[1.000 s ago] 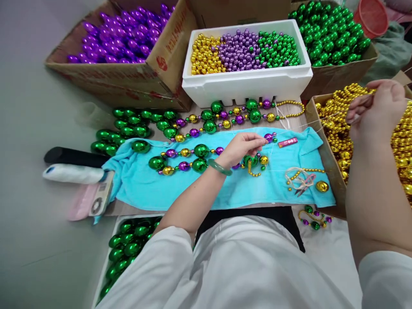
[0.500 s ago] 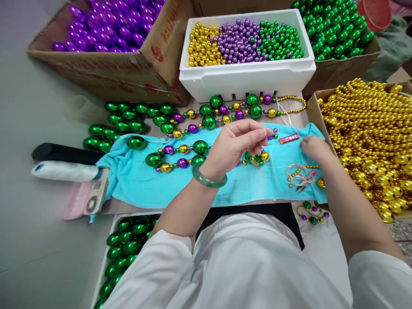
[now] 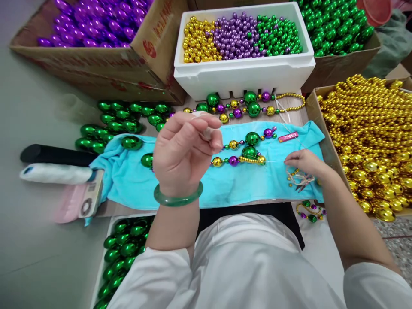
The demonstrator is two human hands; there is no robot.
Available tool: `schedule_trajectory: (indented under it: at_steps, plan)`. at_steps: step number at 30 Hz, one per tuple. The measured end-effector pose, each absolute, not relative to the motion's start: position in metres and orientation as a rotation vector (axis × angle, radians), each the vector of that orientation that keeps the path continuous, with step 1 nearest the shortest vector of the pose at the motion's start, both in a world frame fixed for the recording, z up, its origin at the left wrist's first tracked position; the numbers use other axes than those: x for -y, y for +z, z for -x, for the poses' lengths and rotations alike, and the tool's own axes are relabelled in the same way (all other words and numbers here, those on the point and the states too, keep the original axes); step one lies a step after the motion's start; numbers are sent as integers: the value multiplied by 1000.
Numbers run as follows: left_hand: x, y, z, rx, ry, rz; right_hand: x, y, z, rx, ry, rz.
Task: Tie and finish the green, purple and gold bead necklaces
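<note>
My left hand (image 3: 186, 150) is raised over the blue towel (image 3: 231, 189), a green bangle (image 3: 178, 197) on its wrist. Its fingers are curled in a pinch, and what is between them is too small to make out. At the right, my right hand (image 3: 304, 163) pinches a thin white thread (image 3: 275, 161) that runs to the end of a bead strand (image 3: 252, 138). Green, purple and gold beads form this looped strand, partly hidden behind my left hand. Small scissors (image 3: 301, 184) lie among pale string and gold beads below my right hand. Above it lies a pink packet (image 3: 288, 137).
Behind the towel lies another bead strand (image 3: 254, 109). A white foam box (image 3: 244, 75) holds small gold, purple and green beads. Cardboard boxes of purple (image 3: 96, 25), green (image 3: 334, 30) and gold beads (image 3: 363, 128) surround the table. Large green beads (image 3: 116, 116) lie at left.
My left hand has moved left and nearer to the camera, uncovering part of the strand. My right hand has come down and left from beside the pink packet, and the thread now stretches to it.
</note>
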State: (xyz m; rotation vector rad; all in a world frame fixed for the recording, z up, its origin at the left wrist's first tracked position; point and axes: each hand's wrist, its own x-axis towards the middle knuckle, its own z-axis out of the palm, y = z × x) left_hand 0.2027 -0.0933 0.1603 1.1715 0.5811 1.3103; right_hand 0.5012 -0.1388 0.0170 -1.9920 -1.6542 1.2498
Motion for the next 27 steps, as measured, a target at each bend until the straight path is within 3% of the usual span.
schedule_trajectory:
  at_steps: [7, 13, 19, 27]
  plan:
    - [94, 149, -196, -584, 1348, -1120, 140, 26, -542, 1595, 1234, 2139]
    - [82, 153, -266, -614, 1151, -1159, 152, 55, -511, 1849, 1257, 2050]
    - [58, 171, -357, -418, 982, -1138, 159, 96, -498, 2024, 1005, 1775]
    - [48, 122, -397, -510, 718, -1437, 157, 110, -501, 1931, 651, 1620]
